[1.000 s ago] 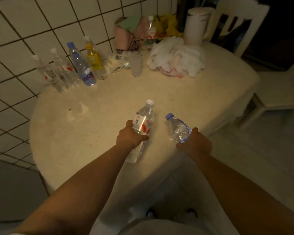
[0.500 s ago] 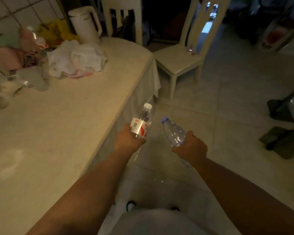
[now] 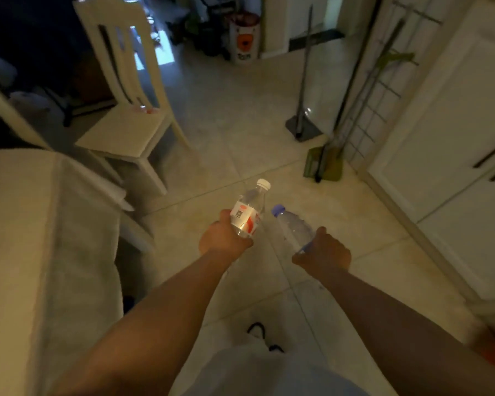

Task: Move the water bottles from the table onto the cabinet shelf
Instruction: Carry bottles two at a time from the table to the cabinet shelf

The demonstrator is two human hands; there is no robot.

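My left hand (image 3: pixel 223 238) grips a clear water bottle with a white cap and a red-and-white label (image 3: pixel 249 211). Beside it, my right hand (image 3: pixel 325 251) holds a clear water bottle with a blue cap (image 3: pixel 292 225) by its lower part. Both bottles tilt forward over the tiled floor, close together and apart from each other. The table (image 3: pixel 26 224) with its pale cloth lies at the left edge. A white cabinet (image 3: pixel 452 144) with closed doors and dark handles stands at the right; no shelf shows.
A white chair (image 3: pixel 126 110) stands past the table's corner. A dustpan (image 3: pixel 303 130) and a broom (image 3: pixel 325 164) lean against a wire rack near the cabinet. A white bin (image 3: pixel 245 38) stands far back. The tiled floor (image 3: pixel 240 124) stretches ahead.
The view has swung right, away from the table with the other bottles toward the floor and the cabinet. Both hands have carried their bottles off the table.
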